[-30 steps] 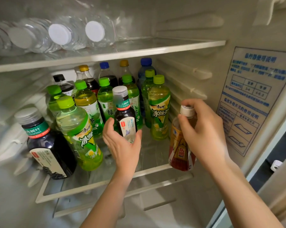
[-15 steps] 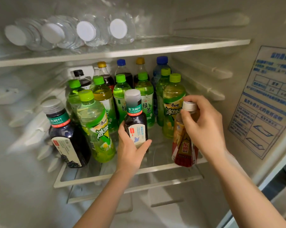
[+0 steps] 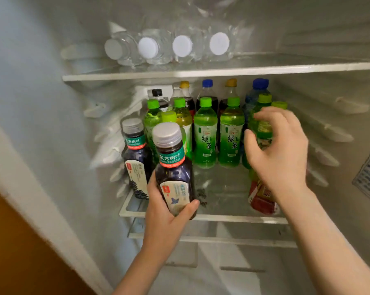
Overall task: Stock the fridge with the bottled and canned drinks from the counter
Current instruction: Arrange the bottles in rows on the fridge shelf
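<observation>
Left grip [image 3: 165, 220] holds dark bottle [image 3: 171, 160]; right grip [image 3: 282, 154] loose.

Both bare forearms reach up and forward toward the shelf [image 3: 233, 218]. The left hand [image 3: 169, 211] is at the shelf's front edge, left of its middle, with the thumb on the right and the fingers wrapped round the lower half of a dark bottle [image 3: 171, 165]. The right hand [image 3: 280, 154] hangs above the shelf's right part with its back to the camera, the fingers [image 3: 265, 117] loosely curled and the thumb apart, clasping nothing that shows.
</observation>
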`<act>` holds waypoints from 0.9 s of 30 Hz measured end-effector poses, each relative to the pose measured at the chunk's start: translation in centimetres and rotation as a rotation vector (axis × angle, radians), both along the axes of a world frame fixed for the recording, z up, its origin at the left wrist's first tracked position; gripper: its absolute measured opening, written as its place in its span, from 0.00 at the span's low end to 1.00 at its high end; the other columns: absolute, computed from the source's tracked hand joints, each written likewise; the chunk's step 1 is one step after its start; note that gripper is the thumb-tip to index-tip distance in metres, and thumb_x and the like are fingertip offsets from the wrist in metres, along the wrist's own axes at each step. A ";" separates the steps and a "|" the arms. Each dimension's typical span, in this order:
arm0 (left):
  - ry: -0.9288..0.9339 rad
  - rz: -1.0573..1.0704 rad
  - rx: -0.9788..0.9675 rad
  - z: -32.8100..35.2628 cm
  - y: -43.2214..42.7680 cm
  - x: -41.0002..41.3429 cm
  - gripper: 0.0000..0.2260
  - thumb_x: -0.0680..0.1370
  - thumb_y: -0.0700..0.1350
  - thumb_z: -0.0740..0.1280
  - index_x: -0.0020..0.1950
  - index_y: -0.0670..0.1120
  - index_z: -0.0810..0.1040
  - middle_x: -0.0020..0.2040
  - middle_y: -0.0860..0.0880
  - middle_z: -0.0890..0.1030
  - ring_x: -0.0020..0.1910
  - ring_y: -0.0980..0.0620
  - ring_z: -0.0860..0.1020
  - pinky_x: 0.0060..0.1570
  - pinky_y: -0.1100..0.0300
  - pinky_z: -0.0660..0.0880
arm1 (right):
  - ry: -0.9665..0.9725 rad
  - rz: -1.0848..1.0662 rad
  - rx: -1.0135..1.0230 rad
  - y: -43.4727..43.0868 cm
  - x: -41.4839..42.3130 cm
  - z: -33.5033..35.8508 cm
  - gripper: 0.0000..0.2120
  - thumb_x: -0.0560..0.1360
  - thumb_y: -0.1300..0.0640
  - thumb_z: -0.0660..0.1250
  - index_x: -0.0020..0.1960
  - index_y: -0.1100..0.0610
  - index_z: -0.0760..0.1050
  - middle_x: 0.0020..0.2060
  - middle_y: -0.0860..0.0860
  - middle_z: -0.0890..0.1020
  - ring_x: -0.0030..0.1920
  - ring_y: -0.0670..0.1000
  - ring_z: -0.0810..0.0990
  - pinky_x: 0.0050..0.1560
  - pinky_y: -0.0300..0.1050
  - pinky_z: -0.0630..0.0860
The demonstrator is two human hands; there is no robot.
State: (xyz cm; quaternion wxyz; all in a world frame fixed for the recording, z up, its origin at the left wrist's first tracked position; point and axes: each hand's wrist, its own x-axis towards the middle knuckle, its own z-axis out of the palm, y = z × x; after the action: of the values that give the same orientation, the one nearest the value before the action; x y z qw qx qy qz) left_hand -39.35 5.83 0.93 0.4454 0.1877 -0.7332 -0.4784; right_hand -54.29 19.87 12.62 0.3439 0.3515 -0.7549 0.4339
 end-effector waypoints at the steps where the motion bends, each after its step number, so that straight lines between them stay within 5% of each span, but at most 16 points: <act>1: 0.001 0.024 0.008 -0.1 -0.5 0.7 0.40 0.61 0.58 0.75 0.68 0.67 0.58 0.59 0.64 0.75 0.57 0.63 0.76 0.51 0.70 0.74 | 0.039 0.032 -0.019 -0.9 0.6 0.1 0.12 0.73 0.59 0.68 0.55 0.61 0.76 0.55 0.54 0.78 0.59 0.50 0.74 0.59 0.33 0.64; 4: -0.027 0.106 0.012 -0.5 -1.5 2.3 0.41 0.60 0.58 0.75 0.69 0.62 0.58 0.59 0.61 0.76 0.56 0.61 0.77 0.50 0.64 0.75 | 0.028 0.202 0.003 -4.0 1.5 -0.1 0.12 0.73 0.60 0.68 0.55 0.62 0.75 0.53 0.55 0.78 0.56 0.51 0.75 0.55 0.29 0.64; 10: -0.016 0.093 0.062 -1.4 -2.4 3.5 0.36 0.65 0.48 0.76 0.65 0.65 0.60 0.58 0.63 0.76 0.56 0.64 0.76 0.48 0.73 0.73 | -0.533 0.536 0.224 -9.8 2.1 -2.8 0.24 0.72 0.50 0.71 0.64 0.57 0.70 0.58 0.48 0.77 0.58 0.47 0.77 0.55 0.39 0.72; 14: -0.039 0.092 0.027 -1.6 -2.7 3.4 0.40 0.66 0.45 0.77 0.65 0.70 0.58 0.63 0.62 0.73 0.59 0.66 0.73 0.49 0.76 0.71 | -0.694 0.603 0.229 -11.6 2.7 -4.3 0.29 0.71 0.47 0.72 0.66 0.54 0.66 0.50 0.41 0.75 0.49 0.41 0.74 0.38 0.23 0.67; 17: -0.040 0.105 0.049 -1.9 -2.7 3.1 0.39 0.65 0.49 0.76 0.67 0.67 0.58 0.60 0.67 0.73 0.58 0.65 0.74 0.52 0.67 0.75 | -0.664 0.570 0.212 -11.9 2.9 -4.8 0.24 0.72 0.46 0.71 0.62 0.53 0.68 0.47 0.41 0.76 0.44 0.38 0.74 0.33 0.21 0.67; 20: -0.053 0.112 0.056 -1.9 -2.8 2.5 0.40 0.64 0.51 0.74 0.71 0.58 0.57 0.63 0.60 0.74 0.60 0.61 0.74 0.57 0.55 0.74 | -0.616 0.533 0.188 -11.2 2.7 -4.7 0.23 0.72 0.46 0.71 0.61 0.54 0.69 0.49 0.44 0.78 0.47 0.41 0.75 0.39 0.25 0.68; 24: -0.050 0.072 0.042 -1.7 -2.6 1.5 0.41 0.66 0.47 0.74 0.73 0.54 0.56 0.68 0.53 0.71 0.64 0.59 0.72 0.62 0.57 0.71 | -0.561 0.390 0.190 -9.3 1.7 -4.7 0.25 0.72 0.46 0.71 0.62 0.58 0.69 0.55 0.52 0.80 0.54 0.50 0.79 0.51 0.43 0.74; 27: -0.074 0.035 0.018 -1.5 -2.6 0.4 0.40 0.66 0.50 0.73 0.72 0.58 0.55 0.69 0.53 0.69 0.65 0.59 0.70 0.65 0.58 0.68 | -0.593 0.287 0.178 -8.1 0.6 -4.5 0.25 0.73 0.47 0.70 0.61 0.60 0.67 0.55 0.55 0.79 0.55 0.54 0.78 0.50 0.45 0.74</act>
State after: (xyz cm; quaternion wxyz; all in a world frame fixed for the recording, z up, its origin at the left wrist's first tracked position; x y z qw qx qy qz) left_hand -38.93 3.23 -0.60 0.4246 0.2222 -0.7415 -0.4696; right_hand -53.66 11.80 8.12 0.0128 0.3414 -0.7998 0.4936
